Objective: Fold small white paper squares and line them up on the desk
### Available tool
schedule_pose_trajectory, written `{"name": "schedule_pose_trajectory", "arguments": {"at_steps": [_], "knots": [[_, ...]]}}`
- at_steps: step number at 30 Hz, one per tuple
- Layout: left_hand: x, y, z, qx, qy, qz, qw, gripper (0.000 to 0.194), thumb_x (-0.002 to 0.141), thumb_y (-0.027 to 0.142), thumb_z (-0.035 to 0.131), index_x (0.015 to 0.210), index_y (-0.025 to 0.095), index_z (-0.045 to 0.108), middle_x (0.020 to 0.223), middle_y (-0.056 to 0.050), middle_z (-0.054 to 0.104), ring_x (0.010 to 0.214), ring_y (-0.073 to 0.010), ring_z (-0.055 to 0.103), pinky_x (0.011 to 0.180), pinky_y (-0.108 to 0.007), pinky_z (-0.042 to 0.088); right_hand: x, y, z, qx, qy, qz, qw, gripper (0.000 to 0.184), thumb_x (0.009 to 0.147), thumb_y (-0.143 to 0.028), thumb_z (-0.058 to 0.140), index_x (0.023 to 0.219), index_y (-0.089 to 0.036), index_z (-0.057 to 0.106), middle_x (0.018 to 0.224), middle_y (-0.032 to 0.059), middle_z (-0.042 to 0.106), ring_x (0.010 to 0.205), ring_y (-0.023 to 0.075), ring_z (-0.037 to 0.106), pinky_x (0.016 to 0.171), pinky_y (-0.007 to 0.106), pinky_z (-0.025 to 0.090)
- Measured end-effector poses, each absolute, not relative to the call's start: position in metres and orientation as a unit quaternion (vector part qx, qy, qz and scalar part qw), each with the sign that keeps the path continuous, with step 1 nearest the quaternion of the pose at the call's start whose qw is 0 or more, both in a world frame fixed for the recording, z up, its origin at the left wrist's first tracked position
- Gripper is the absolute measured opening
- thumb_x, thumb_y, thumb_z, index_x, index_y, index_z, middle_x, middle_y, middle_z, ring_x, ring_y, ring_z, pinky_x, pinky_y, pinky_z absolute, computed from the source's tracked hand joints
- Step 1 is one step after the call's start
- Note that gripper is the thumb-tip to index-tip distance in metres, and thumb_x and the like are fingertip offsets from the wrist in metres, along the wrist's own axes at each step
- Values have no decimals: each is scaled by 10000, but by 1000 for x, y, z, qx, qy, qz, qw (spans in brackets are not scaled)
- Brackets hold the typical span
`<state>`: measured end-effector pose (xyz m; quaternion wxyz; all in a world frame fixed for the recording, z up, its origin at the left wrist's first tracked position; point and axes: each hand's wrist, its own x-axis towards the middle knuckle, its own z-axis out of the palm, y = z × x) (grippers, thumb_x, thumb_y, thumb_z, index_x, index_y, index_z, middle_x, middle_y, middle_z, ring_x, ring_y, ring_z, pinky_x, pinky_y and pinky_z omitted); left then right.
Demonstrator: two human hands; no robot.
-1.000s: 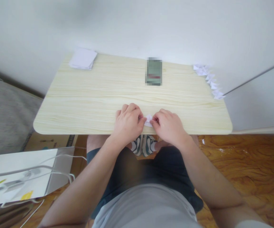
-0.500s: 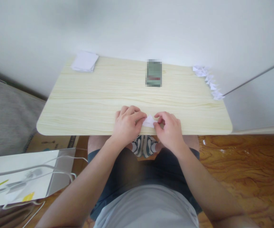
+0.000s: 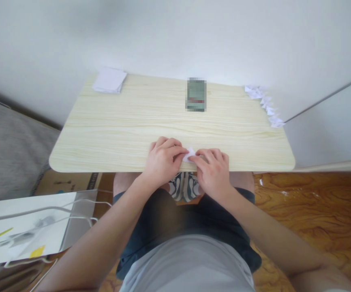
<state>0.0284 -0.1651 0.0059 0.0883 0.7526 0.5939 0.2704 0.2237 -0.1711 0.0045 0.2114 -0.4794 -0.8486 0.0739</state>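
A small folded piece of white paper (image 3: 189,155) lies near the front edge of the wood-patterned table (image 3: 127,121). My left hand (image 3: 164,160) pinches its left side between thumb and fingers. On the right side, the thumb and index finger of my right hand (image 3: 213,168) close on the same paper. Much of the paper is hidden under the fingertips, so its exact shape does not show.
A stack of white paper sheets (image 3: 110,80) lies at the table's back left. Several small folded paper pieces (image 3: 265,103) form a row along the right edge. A blurred dark green rectangular object (image 3: 196,95) sits at the back middle. A white box (image 3: 41,223) with cables stands lower left.
My right hand has moved slightly left, its thumb and index finger now further over the paper. Less of the paper shows. My left hand stays on its side.
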Motion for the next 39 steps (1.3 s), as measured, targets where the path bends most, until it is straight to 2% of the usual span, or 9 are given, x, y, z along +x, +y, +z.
{"name": "schedule_pose_trajectory", "arguments": {"at_steps": [4, 9, 11, 14, 19, 24, 29, 31, 39], "knots": [[28, -165, 7, 760, 585, 268, 91, 217, 946, 238, 583, 1010, 292, 783, 1099, -41, 730, 1079, -264, 566, 942, -457, 431, 228, -170, 2, -470, -851, 89, 218, 311, 948, -169, 568, 1169, -340, 705, 1249, 36, 689, 1134, 306, 505, 966, 500, 327], [25, -186, 5, 787, 552, 265, 77, 216, 948, 236, 572, 1000, 287, 775, 1113, -42, 743, 1099, -262, 593, 981, -480, 408, 235, -185, -6, -452, -841, 119, 273, 292, 970, -204, 559, 1215, -296, 688, 1234, 41, 702, 1181, 278, 536, 1045, 482, 344], [22, -198, 2, 792, 541, 274, 67, 204, 928, 255, 603, 1046, 292, 765, 1130, -42, 744, 1108, -264, 603, 995, -482, 405, 239, -190, -12, -431, -844, 128, 293, 306, 943, -220, 609, 1235, -282, 677, 1244, 44, 700, 1202, 279, 543, 1063, 484, 357], [16, -211, -6, 809, 511, 283, 63, 314, 870, 303, 686, 1181, 292, 727, 1171, -53, 737, 1115, -276, 618, 998, -481, 410, 242, -193, -22, -404, -843, 127, 332, 291, 906, -174, 645, 1176, -273, 696, 1176, 38, 728, 1152, 271, 580, 1043, 482, 397], [17, -213, -12, 794, 487, 358, 67, 195, 839, 178, 705, 1008, 266, 746, 1040, -34, 766, 1034, -244, 652, 954, -439, 439, 239, -185, -21, -376, -825, 170, 386, 174, 903, -136, 647, 1008, -257, 717, 1016, 40, 745, 1033, 252, 623, 969, 459, 461], [26, -207, -1, 717, 514, 420, 212, 82, 875, 203, 680, 940, 215, 728, 908, -45, 737, 882, -210, 661, 850, -378, 496, 234, -175, 1, -400, -772, 319, 378, 77, 936, -229, 638, 994, -233, 688, 964, 48, 728, 939, 222, 665, 886, 394, 515], [34, -197, 9, 566, 528, 460, 435, 126, 909, 277, 665, 986, 179, 684, 822, -37, 730, 732, -176, 685, 688, -300, 532, 229, -162, 11, -419, -629, 535, 377, 108, 902, -312, 694, 963, -225, 676, 809, 9, 734, 734, 180, 707, 686, 306, 554], [37, -193, 12, 520, 497, 490, 492, 123, 892, 263, 689, 973, 171, 681, 783, -25, 721, 676, -155, 681, 657, -278, 540, 228, -157, 13, -396, -579, 598, 388, 123, 868, -308, 735, 937, -220, 684, 751, -5, 729, 664, 169, 708, 639, 291, 565], [39, -189, 18, 458, 454, 557, 523, 51, 864, 194, 704, 872, 161, 742, 711, -16, 705, 629, -128, 675, 606, -227, 519, 231, -152, 14, -358, -530, 648, 413, 83, 836, -292, 775, 874, -220, 765, 755, -3, 746, 684, 161, 730, 686, 304, 619]]}}
